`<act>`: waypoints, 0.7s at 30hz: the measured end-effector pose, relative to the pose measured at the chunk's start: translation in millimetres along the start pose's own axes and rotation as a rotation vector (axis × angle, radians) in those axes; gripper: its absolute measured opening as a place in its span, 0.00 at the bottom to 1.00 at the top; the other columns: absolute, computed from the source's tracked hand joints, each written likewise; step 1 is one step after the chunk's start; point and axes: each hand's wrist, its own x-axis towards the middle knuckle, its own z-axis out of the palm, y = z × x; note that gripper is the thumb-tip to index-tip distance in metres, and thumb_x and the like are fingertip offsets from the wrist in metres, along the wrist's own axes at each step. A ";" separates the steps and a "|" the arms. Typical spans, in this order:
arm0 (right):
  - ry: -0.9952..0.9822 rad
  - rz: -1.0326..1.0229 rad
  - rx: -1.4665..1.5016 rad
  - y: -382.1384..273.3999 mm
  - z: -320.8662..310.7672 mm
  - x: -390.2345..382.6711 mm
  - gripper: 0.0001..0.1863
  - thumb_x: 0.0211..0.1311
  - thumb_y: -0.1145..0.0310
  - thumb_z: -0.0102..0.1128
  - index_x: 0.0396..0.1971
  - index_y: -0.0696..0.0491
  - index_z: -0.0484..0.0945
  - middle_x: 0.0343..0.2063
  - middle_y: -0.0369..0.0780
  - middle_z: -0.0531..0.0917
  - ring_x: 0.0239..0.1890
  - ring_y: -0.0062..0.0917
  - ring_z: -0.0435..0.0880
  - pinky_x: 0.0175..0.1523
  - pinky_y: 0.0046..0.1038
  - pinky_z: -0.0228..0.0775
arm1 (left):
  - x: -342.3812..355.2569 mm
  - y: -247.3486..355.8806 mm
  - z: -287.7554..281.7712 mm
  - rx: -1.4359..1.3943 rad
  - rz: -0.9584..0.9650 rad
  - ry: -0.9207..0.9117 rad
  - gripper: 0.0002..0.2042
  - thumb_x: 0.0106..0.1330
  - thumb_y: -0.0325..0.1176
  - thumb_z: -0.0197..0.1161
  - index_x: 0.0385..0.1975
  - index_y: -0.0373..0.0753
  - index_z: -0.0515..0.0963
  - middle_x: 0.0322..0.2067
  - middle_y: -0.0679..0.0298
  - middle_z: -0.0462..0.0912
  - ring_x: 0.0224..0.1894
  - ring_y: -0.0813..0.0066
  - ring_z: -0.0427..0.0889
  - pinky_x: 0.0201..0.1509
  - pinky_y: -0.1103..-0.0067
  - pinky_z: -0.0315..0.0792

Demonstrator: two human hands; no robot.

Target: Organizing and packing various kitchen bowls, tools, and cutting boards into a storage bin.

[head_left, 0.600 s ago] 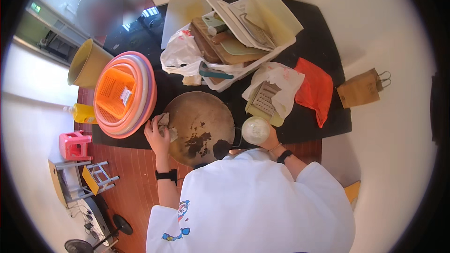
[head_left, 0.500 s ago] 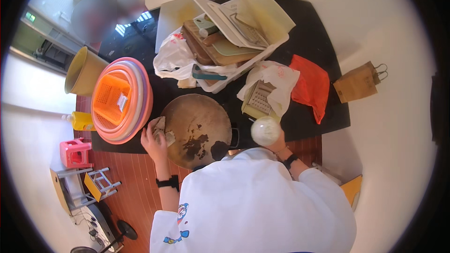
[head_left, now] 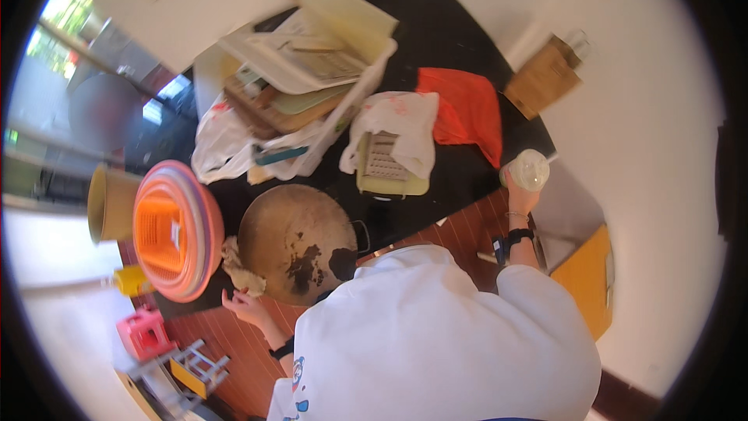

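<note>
My left hand point(head_left: 241, 304) is open beside a crumpled greyish cloth point(head_left: 248, 279), which rests against a round, worn metal griddle point(head_left: 282, 222) with dark patches. Just left of them stands a stack of pink and lilac basins point(head_left: 209, 253) holding an orange basket point(head_left: 162, 245). My right hand point(head_left: 520, 196) is shut on a clear round container point(head_left: 531, 168) with pale contents, held out at the table's right edge. Between griddle and hand, a metal grater point(head_left: 383, 157) on a pale green tray lies partly under a white plastic bag point(head_left: 405, 113).
A white bin point(head_left: 374, 70) piled with boards, a red bag point(head_left: 467, 109) and a paper bag point(head_left: 544, 76) are at the back. A beige bucket point(head_left: 109, 204), yellow bottle point(head_left: 134, 281), pink stool point(head_left: 144, 334) and orange board point(head_left: 580, 281) surround the black table point(head_left: 405, 8).
My view has turned. My left hand has let go of the cloth and drawn back toward me. My right hand has carried the container rightward, away from the griddle.
</note>
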 end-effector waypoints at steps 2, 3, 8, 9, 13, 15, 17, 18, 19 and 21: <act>0.073 0.032 -0.049 11.7 -27.6 -4.1 0.41 0.32 0.61 0.76 0.51 0.57 0.66 0.47 0.43 0.75 0.51 0.30 0.73 0.55 0.30 0.64 | 5.1 -3.0 1.5 0.081 0.059 0.056 0.17 0.65 0.27 0.45 0.54 0.36 0.58 0.30 0.54 0.81 0.32 0.62 0.80 0.33 0.72 0.72; 0.109 0.042 -0.082 18.4 -42.4 -8.9 0.41 0.32 0.62 0.76 0.51 0.57 0.66 0.47 0.42 0.75 0.51 0.29 0.74 0.55 0.30 0.64 | 8.7 -1.3 6.6 0.074 0.088 0.023 0.17 0.65 0.27 0.45 0.54 0.36 0.58 0.30 0.54 0.81 0.32 0.62 0.80 0.33 0.72 0.72; 0.365 0.197 -0.334 63.4 -136.9 -50.9 0.36 0.26 0.62 0.77 0.43 0.58 0.73 0.39 0.43 0.80 0.43 0.33 0.79 0.50 0.33 0.69 | 22.3 -13.4 28.6 -0.056 0.155 -0.058 0.24 0.60 0.20 0.44 0.58 0.35 0.52 0.46 0.50 0.75 0.46 0.56 0.76 0.45 0.71 0.70; 0.476 0.137 -0.385 92.8 -155.8 -61.8 0.40 0.25 0.59 0.78 0.45 0.57 0.73 0.40 0.43 0.80 0.43 0.34 0.79 0.49 0.33 0.69 | 23.4 -17.1 31.3 -0.071 0.185 -0.093 0.26 0.59 0.20 0.46 0.59 0.35 0.51 0.49 0.48 0.72 0.49 0.54 0.74 0.48 0.71 0.69; 0.616 0.534 -0.478 155.1 -224.3 -105.1 0.43 0.27 0.57 0.76 0.50 0.53 0.69 0.45 0.41 0.78 0.46 0.32 0.77 0.53 0.32 0.66 | 15.9 -15.7 21.5 0.017 0.321 -0.104 0.28 0.53 0.21 0.52 0.57 0.30 0.54 0.52 0.43 0.66 0.53 0.51 0.69 0.54 0.64 0.64; 0.618 0.572 -0.491 185.5 -268.0 -121.0 0.43 0.28 0.57 0.75 0.51 0.53 0.68 0.46 0.41 0.77 0.47 0.32 0.76 0.54 0.31 0.64 | 18.3 -25.5 26.0 0.186 0.402 -0.066 0.28 0.52 0.24 0.55 0.55 0.28 0.56 0.51 0.44 0.66 0.53 0.49 0.67 0.55 0.61 0.62; 0.596 0.606 -0.492 187.3 -275.3 -119.2 0.43 0.29 0.57 0.75 0.52 0.52 0.67 0.47 0.41 0.77 0.48 0.32 0.75 0.55 0.31 0.63 | 17.8 -41.2 21.1 0.422 0.350 0.008 0.29 0.51 0.30 0.59 0.53 0.29 0.58 0.48 0.45 0.67 0.50 0.47 0.68 0.54 0.62 0.62; 0.587 0.572 -0.421 164.4 -276.0 -113.6 0.43 0.29 0.57 0.75 0.52 0.52 0.67 0.47 0.41 0.77 0.48 0.31 0.75 0.55 0.30 0.63 | 15.0 -44.7 20.7 0.425 0.353 0.009 0.29 0.51 0.30 0.59 0.53 0.29 0.58 0.48 0.45 0.67 0.50 0.47 0.68 0.54 0.62 0.62; 0.569 0.531 -0.359 151.5 -278.5 -106.6 0.43 0.30 0.56 0.74 0.53 0.51 0.66 0.47 0.41 0.76 0.48 0.31 0.75 0.55 0.30 0.63 | 9.3 -48.0 14.3 0.493 0.269 0.042 0.29 0.51 0.33 0.60 0.52 0.29 0.59 0.48 0.44 0.67 0.49 0.47 0.69 0.52 0.62 0.63; 0.587 0.579 -0.421 164.7 -291.3 -98.1 0.42 0.31 0.55 0.74 0.52 0.51 0.67 0.47 0.40 0.76 0.48 0.31 0.75 0.54 0.30 0.63 | -0.2 -58.4 5.7 0.549 0.194 0.069 0.29 0.51 0.36 0.60 0.52 0.29 0.60 0.47 0.44 0.68 0.47 0.46 0.69 0.51 0.62 0.65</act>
